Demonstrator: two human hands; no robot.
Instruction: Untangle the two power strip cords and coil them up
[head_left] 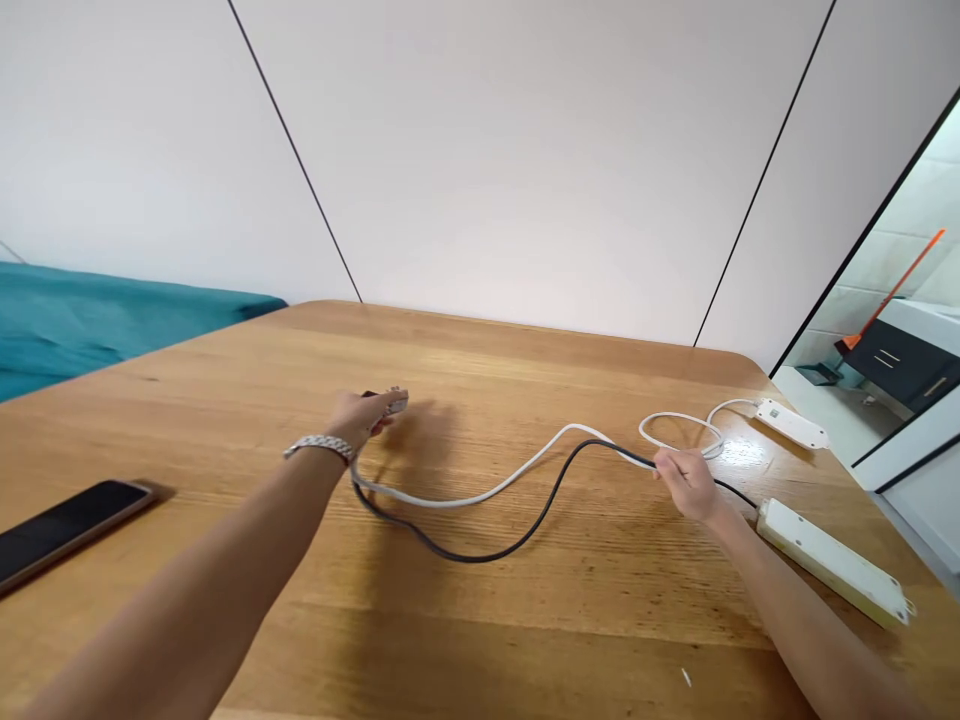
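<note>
My left hand [361, 412], with a metal band at the wrist, is raised a little over the wooden table. Its fingers are closed on the plug ends [397, 403] of two power cords; a pale plug shows at the fingertips, the rest is hidden. From there a white cord [457, 502] and a black cord [480, 558] run slack to the right. My right hand [686, 482] is closed round the black cord, with the white cord close beside it. Beyond that hand, the black cord enters the nearer white power strip [832, 560]. A looped white cord joins the farther power strip [791, 423].
A dark phone [64, 525] lies on the wooden table [525, 650] at the left. A small white scrap [686, 677] lies near the front. Teal upholstery [112, 320] borders the left side, a white panelled wall [525, 170] the back. A doorway with an orange-handled broom [896, 285] is at right.
</note>
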